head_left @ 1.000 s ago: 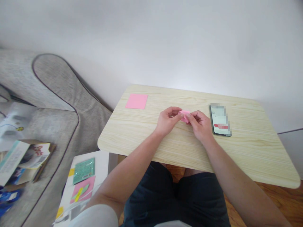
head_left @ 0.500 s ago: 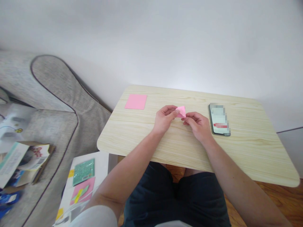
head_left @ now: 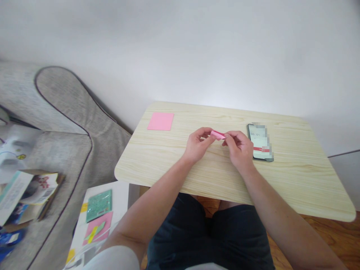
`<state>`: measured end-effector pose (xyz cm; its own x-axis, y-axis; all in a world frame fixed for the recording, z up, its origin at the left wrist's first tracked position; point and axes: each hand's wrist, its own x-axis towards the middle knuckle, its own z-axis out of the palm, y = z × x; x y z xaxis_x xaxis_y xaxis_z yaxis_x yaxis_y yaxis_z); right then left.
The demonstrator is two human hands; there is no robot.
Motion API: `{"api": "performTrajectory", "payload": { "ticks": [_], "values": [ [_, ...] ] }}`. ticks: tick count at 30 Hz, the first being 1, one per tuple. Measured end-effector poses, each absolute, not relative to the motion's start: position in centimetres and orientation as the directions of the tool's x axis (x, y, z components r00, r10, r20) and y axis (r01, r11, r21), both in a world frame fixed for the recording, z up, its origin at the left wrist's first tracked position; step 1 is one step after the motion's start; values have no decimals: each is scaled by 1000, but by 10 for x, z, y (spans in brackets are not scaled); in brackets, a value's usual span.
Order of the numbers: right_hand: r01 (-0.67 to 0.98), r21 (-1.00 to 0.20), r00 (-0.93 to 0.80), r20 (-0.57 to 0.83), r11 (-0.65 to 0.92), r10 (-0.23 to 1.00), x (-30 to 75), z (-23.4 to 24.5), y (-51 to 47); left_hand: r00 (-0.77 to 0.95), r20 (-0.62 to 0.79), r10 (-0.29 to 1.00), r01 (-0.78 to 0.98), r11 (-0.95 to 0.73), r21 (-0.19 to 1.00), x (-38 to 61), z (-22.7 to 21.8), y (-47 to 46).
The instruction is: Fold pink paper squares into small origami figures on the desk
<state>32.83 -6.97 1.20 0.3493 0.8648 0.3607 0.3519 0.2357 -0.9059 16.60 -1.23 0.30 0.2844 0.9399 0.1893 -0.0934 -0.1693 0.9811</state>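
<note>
Near the centre of the frame, a small folded pink paper (head_left: 218, 135) sits between the left hand (head_left: 197, 145) and the right hand (head_left: 239, 150); each grip pinches one end, and the fingertips partly hide it. Right of centre, a phone (head_left: 258, 142) lies on the desk (head_left: 298, 176), the right hand overlapping its left edge in view. A flat pink square (head_left: 161, 121) lies at the desk's upper left corner. At lower left are a green packet (head_left: 99, 205) and an open box (head_left: 17, 193) on a grey sofa (head_left: 64, 97).
</note>
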Motion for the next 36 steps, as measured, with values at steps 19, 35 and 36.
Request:
{"api": "performTrajectory", "payload": {
  "ticks": [19, 35, 36],
  "values": [
    [249, -926, 290, 352, 285, 890, 328, 17, -71, 344, 241, 908, 116, -295, 948, 166, 11, -22],
    [276, -935, 222, 289, 224, 931, 329, 13, -71, 351, 296, 888, 194, -378, 905, 166, 8, -23],
    [270, -937, 226, 283, 219, 932, 329, 13, -71, 354, 288, 890, 183, -368, 912, 166, 9, -23]
  ]
}}
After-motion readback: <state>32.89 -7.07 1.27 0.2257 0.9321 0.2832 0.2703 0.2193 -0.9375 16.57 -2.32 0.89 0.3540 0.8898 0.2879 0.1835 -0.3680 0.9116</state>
